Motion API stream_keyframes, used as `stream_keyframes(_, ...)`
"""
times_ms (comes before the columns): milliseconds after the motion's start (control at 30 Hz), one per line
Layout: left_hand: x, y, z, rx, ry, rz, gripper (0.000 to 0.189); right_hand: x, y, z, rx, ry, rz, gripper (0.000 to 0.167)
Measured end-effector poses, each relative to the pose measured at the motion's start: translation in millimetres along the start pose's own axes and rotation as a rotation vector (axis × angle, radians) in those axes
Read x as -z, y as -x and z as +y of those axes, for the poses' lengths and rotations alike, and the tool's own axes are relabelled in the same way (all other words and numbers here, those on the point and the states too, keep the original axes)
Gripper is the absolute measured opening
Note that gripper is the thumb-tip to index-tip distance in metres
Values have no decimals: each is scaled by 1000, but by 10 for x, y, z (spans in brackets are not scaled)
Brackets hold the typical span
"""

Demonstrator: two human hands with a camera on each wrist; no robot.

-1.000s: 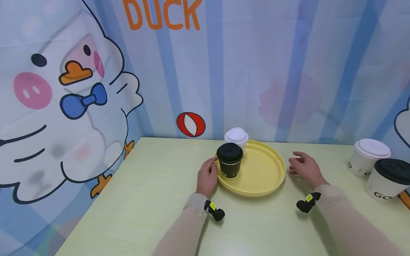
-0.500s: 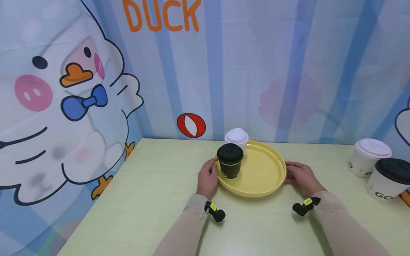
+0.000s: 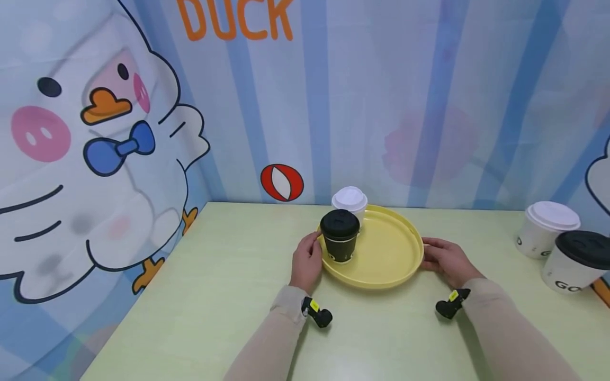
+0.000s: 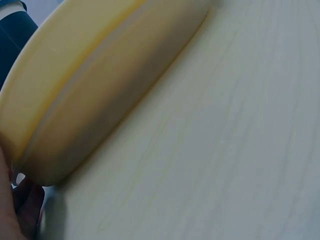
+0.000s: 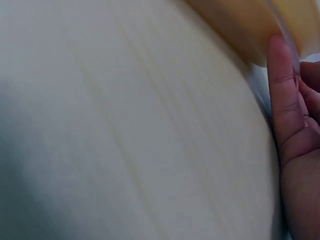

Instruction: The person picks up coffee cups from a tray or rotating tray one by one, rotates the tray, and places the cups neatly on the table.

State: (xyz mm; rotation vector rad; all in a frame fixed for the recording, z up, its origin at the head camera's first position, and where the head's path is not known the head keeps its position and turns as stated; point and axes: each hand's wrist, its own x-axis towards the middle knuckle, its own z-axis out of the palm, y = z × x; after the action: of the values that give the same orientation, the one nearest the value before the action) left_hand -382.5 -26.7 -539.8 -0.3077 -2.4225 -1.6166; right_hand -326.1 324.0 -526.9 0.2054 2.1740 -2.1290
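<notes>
In the head view a round yellow tray [image 3: 388, 254] lies on the table, between my two hands. A dark paper cup with a black lid [image 3: 340, 235] stands upright on its left part. Behind that cup is a white-lidded cup [image 3: 350, 200], partly hidden. My left hand [image 3: 306, 263] grips the tray's left rim, and in the left wrist view its fingers [image 4: 30, 207] reach under the edge. On the opposite side my right hand [image 3: 447, 259] holds the right rim. One finger [image 5: 284, 90] presses against the tray's outer side in the right wrist view.
At the right end of the table stand a white cup with a white lid [image 3: 548, 228] and a white cup with a black lid [image 3: 576, 262]. A duck-printed curtain [image 3: 371, 106] hangs right behind the table's back edge.
My right hand has moved left from beside the tray to its right rim and taken hold of it. My left hand keeps its place on the left rim.
</notes>
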Motion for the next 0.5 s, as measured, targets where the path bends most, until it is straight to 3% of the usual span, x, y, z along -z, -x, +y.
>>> stream_keyframes(133,4,-1,24,3,0,-13,39,-4,-11,-13,10,-4,22,57)
stream_keyframes(333,17,-19,29,115,74,-36,47,-22,-27,0,-1,10,45,55)
stream_keyframes(500,24,-41,44,156,128,39,48,-29,-12,1,-20,44,65,54)
